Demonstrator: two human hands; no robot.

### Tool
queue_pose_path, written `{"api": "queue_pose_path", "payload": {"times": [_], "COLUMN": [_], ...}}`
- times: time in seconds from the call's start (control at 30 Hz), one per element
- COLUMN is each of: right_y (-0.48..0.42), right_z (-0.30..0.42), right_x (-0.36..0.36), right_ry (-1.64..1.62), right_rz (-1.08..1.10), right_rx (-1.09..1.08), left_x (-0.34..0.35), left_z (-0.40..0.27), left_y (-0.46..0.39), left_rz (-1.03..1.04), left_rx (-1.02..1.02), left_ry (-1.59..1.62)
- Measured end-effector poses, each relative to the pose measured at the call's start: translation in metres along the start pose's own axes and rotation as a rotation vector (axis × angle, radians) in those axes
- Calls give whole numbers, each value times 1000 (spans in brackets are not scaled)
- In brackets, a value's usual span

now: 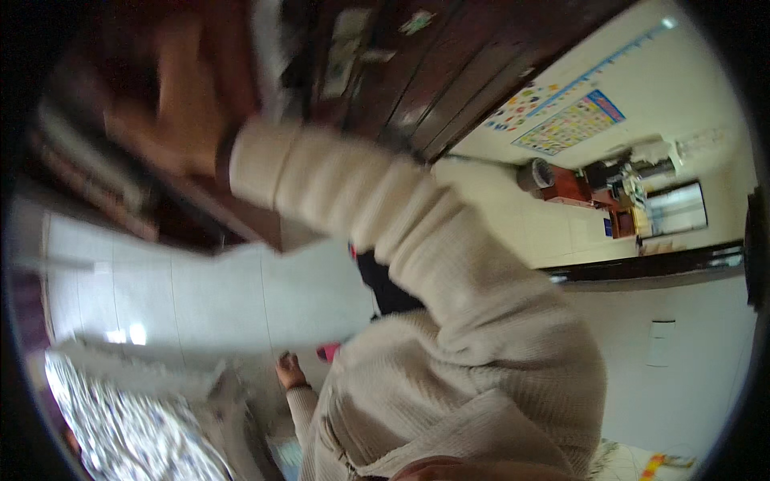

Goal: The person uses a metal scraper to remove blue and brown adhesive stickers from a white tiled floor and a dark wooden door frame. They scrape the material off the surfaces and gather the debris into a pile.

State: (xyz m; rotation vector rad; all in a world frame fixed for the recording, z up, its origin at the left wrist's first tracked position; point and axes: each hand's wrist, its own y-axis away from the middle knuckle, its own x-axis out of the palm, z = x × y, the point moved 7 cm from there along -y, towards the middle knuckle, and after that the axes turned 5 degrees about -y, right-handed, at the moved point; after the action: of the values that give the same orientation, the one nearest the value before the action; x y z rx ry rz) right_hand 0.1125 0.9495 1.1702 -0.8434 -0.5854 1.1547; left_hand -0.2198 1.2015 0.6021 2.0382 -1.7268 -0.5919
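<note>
My right hand [180,111] reaches out at the upper left, blurred, with its thumb apart from the fingers. It is in front of dark red-brown wooden furniture [228,219]; whether it touches or grips anything is hidden by the blur. Close to it stands a dark brown panelled door [433,72], fitted with a metal lock plate [346,51]. Low beside my body hangs my left hand [291,371], small in the picture, its fingers curled. Nothing can be made out in it. Both arms wear beige ribbed sleeves [373,198].
A crumpled silvery sheet [138,415] lies by a grey object [225,391] at lower left. Pale tiles [216,300] cover the floor. Through the doorway are a waste bin [535,175], a red-brown desk [567,185], a wall poster [568,123] and a window [678,207].
</note>
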Motion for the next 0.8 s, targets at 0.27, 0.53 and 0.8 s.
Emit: {"api": "queue_pose_path", "payload": {"times": [0.27,0.53,0.8], "right_y": [-42,-140,-192], "right_z": [-75,-37,162], "right_x": [-257,-616,-762], "right_ry": [421,874,960], "right_rz": [227,-366,-792], "right_rx": [-157,262,199], "left_x": [239,479,521], "left_z": [-182,-479,-690], "left_y": [-75,-28,51], "left_rz": [302,282,-82], "left_rx": [493,1295,1770], "left_ry": [-929,-764,-297]}}
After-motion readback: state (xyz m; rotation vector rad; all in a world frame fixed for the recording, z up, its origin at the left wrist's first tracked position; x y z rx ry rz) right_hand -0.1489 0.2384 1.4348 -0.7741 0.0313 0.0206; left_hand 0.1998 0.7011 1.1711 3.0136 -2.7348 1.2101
